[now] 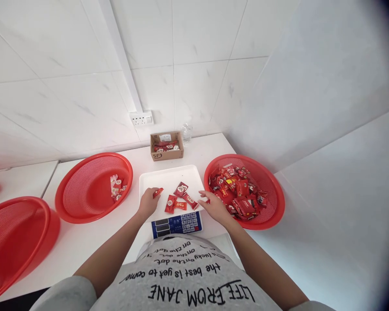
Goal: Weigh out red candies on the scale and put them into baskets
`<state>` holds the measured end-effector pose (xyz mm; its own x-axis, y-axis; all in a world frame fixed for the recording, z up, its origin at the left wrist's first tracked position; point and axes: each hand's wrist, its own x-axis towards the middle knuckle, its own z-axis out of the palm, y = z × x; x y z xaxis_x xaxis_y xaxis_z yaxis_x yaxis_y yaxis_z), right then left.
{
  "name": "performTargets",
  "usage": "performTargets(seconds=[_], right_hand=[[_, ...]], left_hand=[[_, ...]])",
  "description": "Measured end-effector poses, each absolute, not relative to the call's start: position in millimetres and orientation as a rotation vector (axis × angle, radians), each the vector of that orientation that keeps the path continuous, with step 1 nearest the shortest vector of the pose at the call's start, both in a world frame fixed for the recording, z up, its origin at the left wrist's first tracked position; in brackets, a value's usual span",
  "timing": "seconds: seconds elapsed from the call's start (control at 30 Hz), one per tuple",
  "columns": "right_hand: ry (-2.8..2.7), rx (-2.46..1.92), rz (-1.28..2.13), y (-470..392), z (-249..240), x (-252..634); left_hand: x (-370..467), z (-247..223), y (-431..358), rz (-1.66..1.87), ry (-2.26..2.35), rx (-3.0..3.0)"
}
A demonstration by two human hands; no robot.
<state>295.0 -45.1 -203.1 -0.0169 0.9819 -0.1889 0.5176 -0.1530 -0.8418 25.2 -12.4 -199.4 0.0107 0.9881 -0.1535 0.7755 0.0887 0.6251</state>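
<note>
My left hand (149, 204) is over the left side of a white tray (154, 175), its fingers closed on a small red wrapped candy (158, 192). Several red snack packets lie on the tray, among them a dark red one with a white label (180, 189) and a bright red one (170, 204). At the tray's right edge is my right hand (214, 207), thumb and forefinger apart, pointing toward the packets. A bit of red shows between those fingers; whether it is a packet or the basket behind cannot be made out.
Under the tray sits a scale with a blue keypad (176, 223). A red basket (277, 203) heaped with red packets stands right. Another red basket (84, 190) with a few packets is left, beside a third basket (19, 246). Behind are a cardboard box (175, 155) and a clear glass (186, 133).
</note>
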Motion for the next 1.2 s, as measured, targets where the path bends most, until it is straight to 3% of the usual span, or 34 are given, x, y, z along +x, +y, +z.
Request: performTargets(seconds=[0.1,0.2,0.3,0.5,0.73,0.9,1.2], right_hand=[[-1.453,-1.729,1.186,-52.5,-200.0,302.4],[-1.393,-1.592,1.494,-60.7,-190.6,291.4],[-1.387,-1.406,1.679,-68.3,-179.6,270.7],[-1.189,-1.397,1.665,-72.6,-173.9,269.6],[-0.702,-1.692,1.129,-62.9,-206.0,338.9],[-1.108,-1.919,0.612,-63.7,-236.3,358.1],[-1.486,-2.041,0.475,-74.3,-252.9,337.1]], left_hand=[[26.4,-186.6,-29.3,0.631,1.643,1.383],[46.4,-177.3,-48.6,0.688,1.4,1.189],[73.7,-173.8,-62.1,0.674,1.278,1.263],[87.0,-175.0,-66.1,0.515,1.252,1.539],[80.3,-196.4,-38.3,0.43,1.32,2.282],[94.7,-217.7,-16.0,0.146,1.145,2.526],[70.6,-227.4,5.4,0.304,1.763,2.231]])
